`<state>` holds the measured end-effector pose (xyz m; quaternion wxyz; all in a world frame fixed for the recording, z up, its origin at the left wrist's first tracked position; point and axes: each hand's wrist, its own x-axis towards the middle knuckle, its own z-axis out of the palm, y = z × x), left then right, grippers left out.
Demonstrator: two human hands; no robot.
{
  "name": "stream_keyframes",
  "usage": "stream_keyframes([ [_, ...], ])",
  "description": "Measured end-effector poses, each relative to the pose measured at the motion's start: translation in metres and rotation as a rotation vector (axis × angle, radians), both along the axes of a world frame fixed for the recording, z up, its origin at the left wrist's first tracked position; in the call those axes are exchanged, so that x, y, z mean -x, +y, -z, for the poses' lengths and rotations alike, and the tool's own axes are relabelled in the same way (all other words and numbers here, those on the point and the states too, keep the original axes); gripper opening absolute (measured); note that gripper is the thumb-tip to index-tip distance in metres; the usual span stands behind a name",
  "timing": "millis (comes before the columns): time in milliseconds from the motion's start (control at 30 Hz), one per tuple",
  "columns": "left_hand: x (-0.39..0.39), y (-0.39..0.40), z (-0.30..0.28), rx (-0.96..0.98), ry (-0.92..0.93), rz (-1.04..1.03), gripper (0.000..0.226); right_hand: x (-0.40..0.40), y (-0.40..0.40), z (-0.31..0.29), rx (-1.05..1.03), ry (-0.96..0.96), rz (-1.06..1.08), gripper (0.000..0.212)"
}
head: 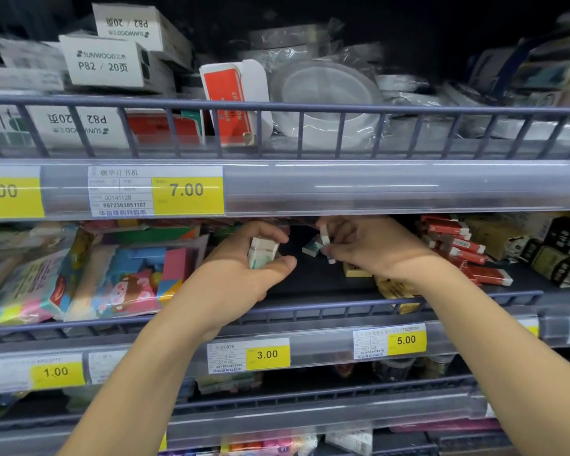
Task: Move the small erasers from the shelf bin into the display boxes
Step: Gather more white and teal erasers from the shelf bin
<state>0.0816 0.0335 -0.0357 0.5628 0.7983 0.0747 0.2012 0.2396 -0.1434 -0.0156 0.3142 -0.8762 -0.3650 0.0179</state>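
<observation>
Two bare arms reach over the shelf rail into a dark gap. The left hand grips a stack of small erasers; the right hand pinches one eraser. Another loose eraser lies between them, red boxes right.

A single head-worn wide-angle camera looks forward and slightly down at store shelving from close range. The middle shelf sits at centre frame, both forearms reaching in from the bottom edge; straight price rails bow with lens distortion.
</observation>
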Motion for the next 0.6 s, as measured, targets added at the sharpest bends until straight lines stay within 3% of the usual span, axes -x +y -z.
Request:
stream_keyframes([
  [100,0.002,0.000,-0.001,-0.033,0.019,-0.017,0.025,0.022,-0.001,-0.008,-0.291,0.326,-0.113,0.026],
  [200,0.002,-0.001,-0.002,-0.091,0.023,-0.020,0.030,0.041,0.007,-0.010,-0.445,0.515,-0.203,0.026],
  [467,0.002,0.000,-0.001,-0.150,0.011,-0.005,0.042,0.048,0.023,-0.002,-0.527,0.423,-0.281,0.028],
  [600,-0.001,0.001,0.001,-0.169,0.014,-0.007,0.034,0.054,0.035,0.005,-0.562,0.384,-0.332,0.025],
])
